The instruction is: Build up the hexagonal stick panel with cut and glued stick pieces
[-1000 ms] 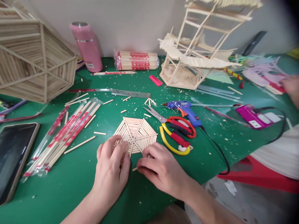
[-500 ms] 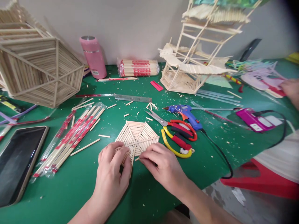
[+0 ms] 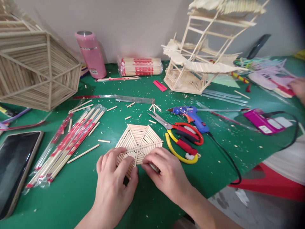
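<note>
The left hand (image 3: 114, 178) and right hand (image 3: 164, 173) lie close together, fingers pressed on the near edge of the stick hexagon (image 3: 140, 141) on the green table (image 3: 78, 187), hiding that edge. Whether either pinches a stick cannot be told. Beyond, scissors (image 3: 182, 140); the stick tower (image 3: 202, 47) is cut off above.

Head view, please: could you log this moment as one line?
left hand: on hexagon panel | right hand: on panel's near edge | scissors: right of panel | table: green

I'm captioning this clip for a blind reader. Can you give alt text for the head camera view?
Two bare hands, left hand and right hand, press on the near edge of a flat hexagonal stick panel lying on a green table. Beside it lie red-and-yellow scissors, a blue glue gun and wrapped chopsticks.
</note>
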Tool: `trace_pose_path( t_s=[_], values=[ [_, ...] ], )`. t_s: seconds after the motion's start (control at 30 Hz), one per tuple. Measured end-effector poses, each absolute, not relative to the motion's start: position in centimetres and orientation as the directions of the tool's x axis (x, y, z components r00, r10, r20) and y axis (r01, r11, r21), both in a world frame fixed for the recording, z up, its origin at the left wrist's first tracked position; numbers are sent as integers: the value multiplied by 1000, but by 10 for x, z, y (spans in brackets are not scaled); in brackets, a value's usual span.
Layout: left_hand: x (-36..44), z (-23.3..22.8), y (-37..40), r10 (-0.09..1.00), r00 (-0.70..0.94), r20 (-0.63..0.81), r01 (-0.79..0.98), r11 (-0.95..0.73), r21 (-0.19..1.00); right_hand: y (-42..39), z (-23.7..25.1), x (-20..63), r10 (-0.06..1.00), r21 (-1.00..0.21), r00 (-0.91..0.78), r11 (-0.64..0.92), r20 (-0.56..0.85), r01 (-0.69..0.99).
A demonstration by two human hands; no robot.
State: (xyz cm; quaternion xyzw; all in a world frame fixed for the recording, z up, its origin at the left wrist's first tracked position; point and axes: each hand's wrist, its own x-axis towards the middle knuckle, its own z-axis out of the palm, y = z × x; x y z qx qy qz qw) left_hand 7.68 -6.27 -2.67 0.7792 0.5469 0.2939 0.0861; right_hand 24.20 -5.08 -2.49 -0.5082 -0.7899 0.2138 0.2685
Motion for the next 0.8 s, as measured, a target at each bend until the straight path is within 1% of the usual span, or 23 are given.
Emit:
trace_pose_path(
  t_s=[0.13, 0.2, 0.8],
  values=[
    [74, -30, -63, 858, 295, 421, 810, -459, 366, -53, -25, 245, 929, -657, -305, 364, 209, 659],
    [72, -32, -62, 842, 328, 428, 803, -487, 343, -53, -24, 247, 931, -676, -297, 360, 213, 643],
    [74, -36, -60, 848, 322, 421, 801, -481, 357, -51, -25, 244, 941, -672, -272, 335, 202, 660]
  ],
)
